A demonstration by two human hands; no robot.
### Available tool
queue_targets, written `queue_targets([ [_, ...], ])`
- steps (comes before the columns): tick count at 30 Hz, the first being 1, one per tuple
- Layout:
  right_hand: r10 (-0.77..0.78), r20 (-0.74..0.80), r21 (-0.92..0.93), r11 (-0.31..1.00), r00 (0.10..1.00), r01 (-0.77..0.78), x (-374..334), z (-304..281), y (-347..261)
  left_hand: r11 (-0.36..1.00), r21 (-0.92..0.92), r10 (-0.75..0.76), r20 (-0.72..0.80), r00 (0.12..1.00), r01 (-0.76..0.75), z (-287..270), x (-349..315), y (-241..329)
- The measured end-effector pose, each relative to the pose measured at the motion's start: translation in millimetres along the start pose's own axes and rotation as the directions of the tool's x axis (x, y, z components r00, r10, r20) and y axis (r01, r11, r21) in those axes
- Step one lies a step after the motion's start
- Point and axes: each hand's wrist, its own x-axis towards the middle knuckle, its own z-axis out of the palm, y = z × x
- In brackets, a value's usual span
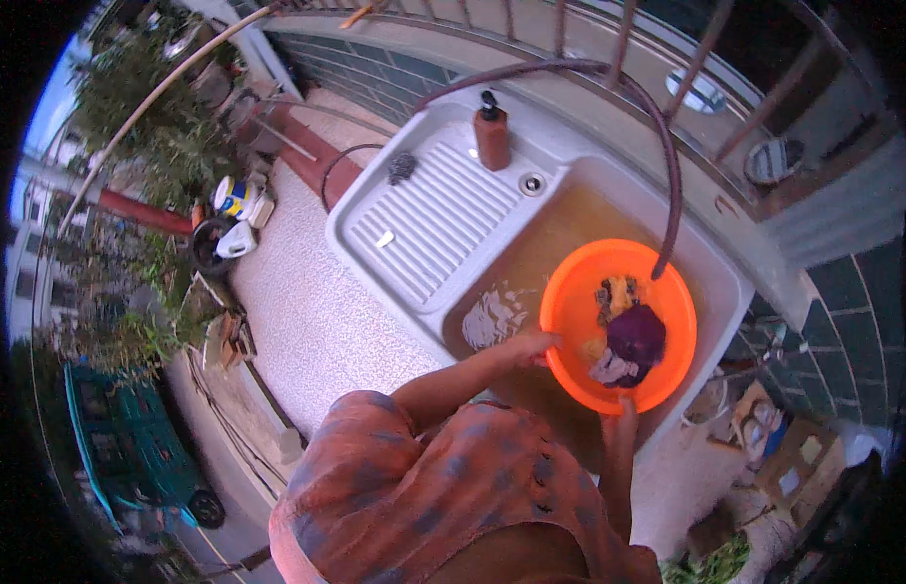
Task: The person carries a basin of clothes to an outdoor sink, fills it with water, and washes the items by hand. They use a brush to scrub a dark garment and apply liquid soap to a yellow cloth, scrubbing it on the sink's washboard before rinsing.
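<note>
Outdoor washing sink [545, 146], pale grey: 1 ribbed washboard [438, 209], 1 compartment with brownish water [579, 204]. Orange tub [570, 302] is over the water, held by 2 hands; cannot tell if it floats. Contents: purple cloth [636, 334] plus lighter pieces. Left hand [535, 350]: fingers closed on left rim. Right hand [620, 425]: fingers closed on near rim, partly hidden. Hose [676, 180] end hangs at far-right rim.

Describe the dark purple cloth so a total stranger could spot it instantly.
Find the big pale sink with the ribbed washboard; over its deep side, the left hand and right hand hold a round orange basin. Inside it lies the purple cloth, bunched up, darker than the yellow cloth and pale cloth beside it.
</note>
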Motion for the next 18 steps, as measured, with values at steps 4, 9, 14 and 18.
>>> queue_targets([
  [4,-0.040,0.027,-0.048,0.998,0.999,0.041,-9,0,-12,0.997,-0.042,0.061,0.030,0.998,-0.060,18,-10,0],
  [9,-0.008,0.039,-0.065,0.998,0.999,0.010,-5,-9,-30,0.990,0.028,0.133,0.081,0.988,-0.135,26,14,-13],
  [14,-0.019,0.138,-0.096,0.995,0.990,0.033,23,-78,-30,0.983,0.121,0.117,0.155,0.981,-0.136,37,25,-21],
  [18,-0.046,0.117,-0.168,0.984,0.992,0.066,-1,-51,-39,0.967,0.080,0.226,0.160,0.961,-0.240,46,46,-40],
])
